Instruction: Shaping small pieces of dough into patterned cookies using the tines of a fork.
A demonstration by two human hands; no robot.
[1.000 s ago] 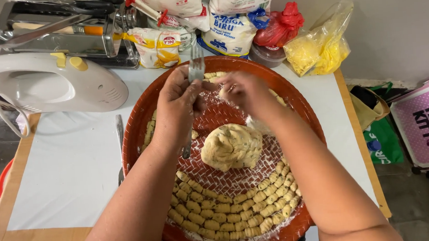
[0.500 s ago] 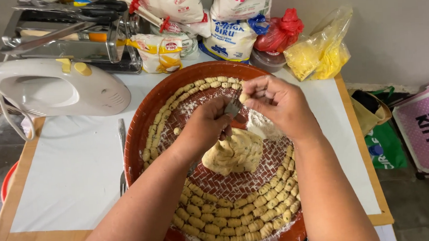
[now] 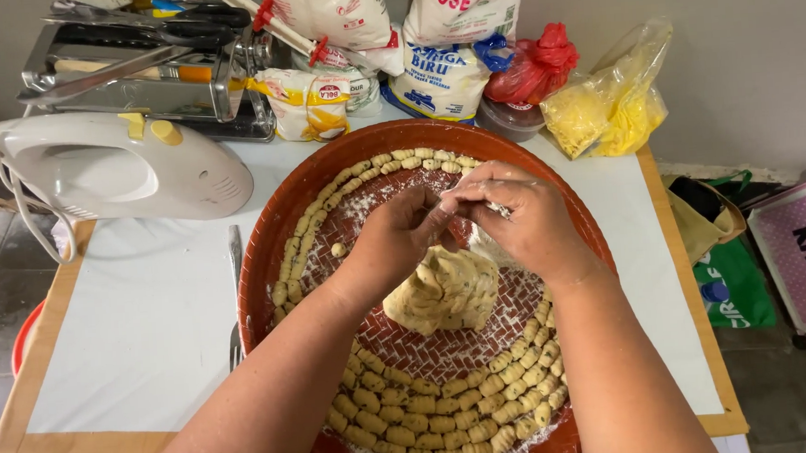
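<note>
While both hands are held over the middle of the round brown tray (image 3: 265, 263), something small is pinched between them. The left hand (image 3: 404, 240) is curled, with its fingers drawn close together. The right hand (image 3: 514, 220) is bent over it, and its fingertips (image 3: 462, 200) are pressed narrow against those of the left hand. A bit of pale stuff is seen at the place where the fingers meet, but what it is cannot be told.

A big lump of dough (image 3: 444, 289) is seen lying in the middle of the tray, just under the hands. Small dough pieces (image 3: 433, 411) are laid in rows along the near edge of the tray, and more are lined up around its far and left rim. White flour is spread on the tray's woven bottom.

The tray is set on a white table (image 3: 139, 327). A white hand mixer (image 3: 110, 170) is placed at the far left corner. Bags of flour (image 3: 448, 46) are stood along the far edge, and a yellow plastic bag (image 3: 610, 102) is put near the far right corner.
</note>
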